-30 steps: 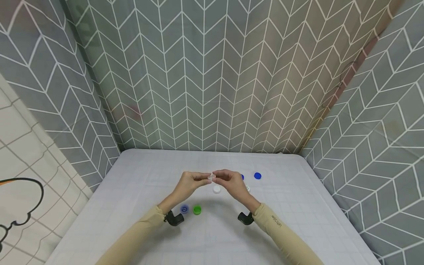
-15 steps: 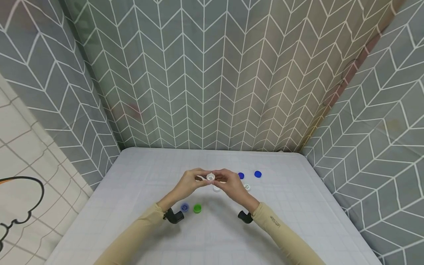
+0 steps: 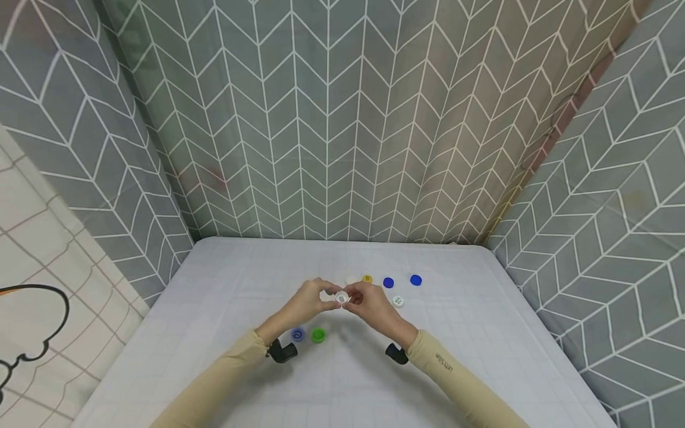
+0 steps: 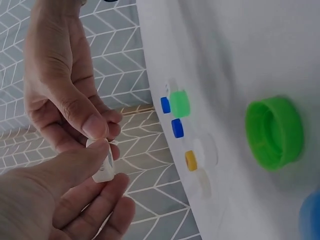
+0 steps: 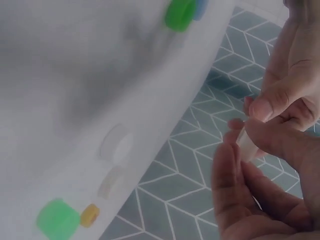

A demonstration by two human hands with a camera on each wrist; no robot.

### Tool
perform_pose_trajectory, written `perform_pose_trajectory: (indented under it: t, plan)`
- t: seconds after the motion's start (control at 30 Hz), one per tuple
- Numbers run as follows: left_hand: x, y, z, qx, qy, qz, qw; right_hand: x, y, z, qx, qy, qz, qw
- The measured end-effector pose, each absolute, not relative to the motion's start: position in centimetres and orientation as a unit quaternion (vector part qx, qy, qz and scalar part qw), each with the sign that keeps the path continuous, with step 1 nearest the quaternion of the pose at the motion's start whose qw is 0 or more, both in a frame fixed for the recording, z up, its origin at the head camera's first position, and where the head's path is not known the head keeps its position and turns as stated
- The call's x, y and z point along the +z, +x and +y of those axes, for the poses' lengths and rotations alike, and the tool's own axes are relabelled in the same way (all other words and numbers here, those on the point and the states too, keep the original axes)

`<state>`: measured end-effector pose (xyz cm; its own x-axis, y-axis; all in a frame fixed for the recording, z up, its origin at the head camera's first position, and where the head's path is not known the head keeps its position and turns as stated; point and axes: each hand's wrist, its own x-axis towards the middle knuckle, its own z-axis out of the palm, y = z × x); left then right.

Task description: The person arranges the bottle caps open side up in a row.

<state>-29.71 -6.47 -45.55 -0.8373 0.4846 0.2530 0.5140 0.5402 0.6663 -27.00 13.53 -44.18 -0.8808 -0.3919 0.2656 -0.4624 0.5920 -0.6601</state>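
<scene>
Both hands meet above the table around a small white bottle cap [image 3: 342, 296], its hollow side facing the head camera. My left hand [image 3: 308, 299] pinches it from the left, thumb against its side in the left wrist view. From the other side my right hand [image 3: 371, 303] holds it between thumb and fingers. Seen in the right wrist view, the cap [image 5: 247, 146] is partly covered by the fingers. Below the hands lie a green cap [image 3: 318, 335] and a translucent blue cap [image 3: 297, 334], both nearer the body.
Beyond the hands lie a yellow cap [image 3: 367, 279], two blue caps [image 3: 388, 283], a white cap [image 3: 351, 279] and a marked white cap [image 3: 398, 301]. A light green cap [image 4: 180, 104] shows in the wrist views. Patterned curtains [image 3: 342, 148] border the white table [image 3: 241, 255].
The white cap has turned from edge-on to show its hollow side. Both hands have shifted slightly toward the body, uncovering the yellow cap and a white cap behind them.
</scene>
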Motion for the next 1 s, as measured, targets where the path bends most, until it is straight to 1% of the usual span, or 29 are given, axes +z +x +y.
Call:
perform_pose_trajectory:
  t: [0.13, 0.2, 0.5, 0.67, 1.0]
  plan:
    - [-46.2, -29.6, -6.0, -0.337, -0.303, -0.89, 0.05, -44.4, -27.0, 13.7, 0.356, 0.244, -0.901, 0.036]
    - [-46.5, -29.5, -5.8, -0.311, -0.308, -0.898, 0.056, -44.7, -27.0, 13.7, 0.34, 0.242, -0.908, 0.026]
    - [-48.2, -28.8, -5.5, -0.258, -0.309, -0.915, -0.004, -46.5, -26.3, 13.2, 0.27, 0.243, -0.931, -0.023]
    - [-48.8, -28.5, -5.5, -0.259, -0.301, -0.918, -0.03, -47.0, -25.9, 13.1, 0.264, 0.245, -0.932, -0.034]
    - [-49.5, -28.1, -5.4, -0.226, -0.318, -0.92, -0.036, -47.7, -25.6, 13.0, 0.254, 0.268, -0.928, -0.04]
